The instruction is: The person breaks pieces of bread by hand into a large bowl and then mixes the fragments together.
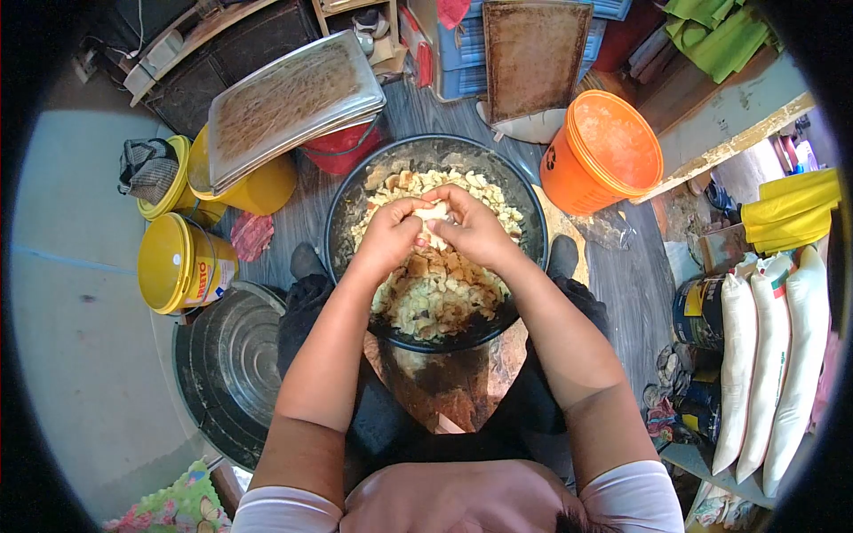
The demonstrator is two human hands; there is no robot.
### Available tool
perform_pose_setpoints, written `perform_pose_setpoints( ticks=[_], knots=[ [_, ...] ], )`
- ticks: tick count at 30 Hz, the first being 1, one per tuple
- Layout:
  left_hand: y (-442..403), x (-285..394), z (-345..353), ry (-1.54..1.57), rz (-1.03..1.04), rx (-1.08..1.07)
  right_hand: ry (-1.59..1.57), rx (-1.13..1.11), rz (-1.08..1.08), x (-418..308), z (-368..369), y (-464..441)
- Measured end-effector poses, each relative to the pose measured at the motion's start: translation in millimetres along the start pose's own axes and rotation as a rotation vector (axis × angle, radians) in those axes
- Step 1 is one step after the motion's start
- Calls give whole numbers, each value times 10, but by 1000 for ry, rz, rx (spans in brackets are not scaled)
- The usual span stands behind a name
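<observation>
Left hand [394,233] and right hand [475,233] together pinch a pale piece of what looks like bread [434,216], held over the middle of the black basin [348,188] — a sound spot, since crumbs should land among the broken bits [435,298] below. Short, gentle pulls — kept low — would likely give even pieces.

The basin [530,200] stood centrally, pieces [431,306] in it. Far left, stacked trays [293,102] lay over a pail [258,186]; nearer on the left stood a lidded bucket [162,262], with a tub [240,364] on its near side. An open bucket [577,173] stood far right, long bags [777,364] at the right edge.
</observation>
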State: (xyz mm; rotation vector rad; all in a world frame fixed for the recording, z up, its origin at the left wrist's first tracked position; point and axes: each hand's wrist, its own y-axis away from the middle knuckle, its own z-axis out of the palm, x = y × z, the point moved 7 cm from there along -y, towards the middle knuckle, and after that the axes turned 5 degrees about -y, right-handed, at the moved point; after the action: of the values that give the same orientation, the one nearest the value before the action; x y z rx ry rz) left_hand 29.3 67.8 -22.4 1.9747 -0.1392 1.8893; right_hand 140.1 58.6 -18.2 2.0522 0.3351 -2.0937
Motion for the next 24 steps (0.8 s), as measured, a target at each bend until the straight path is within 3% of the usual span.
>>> perform_pose_setpoints(
  ticks=[3,6,7,9,12,16,19,21,22,24],
  knots=[
    [-25,6,-27,-24,40,-6,-165,64,176,-18,27,26],
    [-77,-22,-77,-124,56,-27,-101,177,278,160,-72,22],
    [-68,-11,-70,-123,56,-26,-101,176,279,226,-92,-5],
    [-42,11,-68,-225,17,18,157,232,63,126,-171,-74],
    [-25,6,-70,-135,-36,38,255,224,-31,21,-144,-63],
    [-15,88,-78,-6,96,86,236,243,-26,17,-72,-62],
    [-26,118,-140,-29,191,72,202,205,166,141,-47,-89],
    [11,202,-232,-475,330,174,140,168,313,243,4,-71],
    [19,198,-246,-472,328,177,142,165,314,282,2,-74],
    [2,82,-232,-705,143,112,207,183,131,318,-52,-101]
  ],
)
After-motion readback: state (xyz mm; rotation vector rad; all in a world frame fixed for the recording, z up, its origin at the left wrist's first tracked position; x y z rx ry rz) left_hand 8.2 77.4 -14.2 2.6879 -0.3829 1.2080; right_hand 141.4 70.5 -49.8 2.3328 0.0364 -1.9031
